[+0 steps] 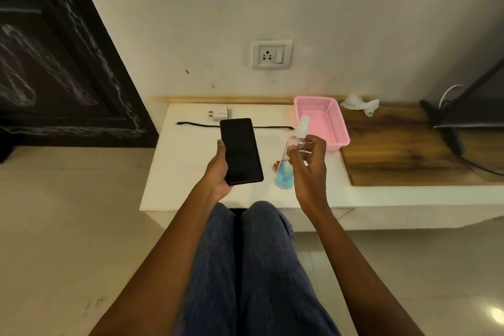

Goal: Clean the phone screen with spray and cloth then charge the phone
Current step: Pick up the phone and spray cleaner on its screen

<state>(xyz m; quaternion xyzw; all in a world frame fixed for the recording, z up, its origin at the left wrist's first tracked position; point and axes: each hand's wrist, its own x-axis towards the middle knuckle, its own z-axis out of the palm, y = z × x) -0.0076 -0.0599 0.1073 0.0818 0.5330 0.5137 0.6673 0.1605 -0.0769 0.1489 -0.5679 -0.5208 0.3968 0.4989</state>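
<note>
While left hand (pixel 218 172) grips phone (pixel 241 151) screen-up over counter (pixel 185 161), right hand (pixel 306 161) holds spray bottle (pixel 290 161) just right. Probably pre-spray; cloth (pixel 360 105) far right, charger (pixel 221 113), cable (pixel 199 124) untouched.

The flat black phone (pixel 241 151) has a glossy, glass-smooth face. The clear plastic spray bottle (pixel 289 157) at its 3 o'clock is shiny, with blue liquid inside. The pink plastic mesh basket (pixel 336 128) looks matt. The white bench (pixel 191 161) is smooth; at its 3 o'clock lies a brown wood-grain board (pixel 403 153), and a crumpled white cloth (pixel 360 104).
</note>
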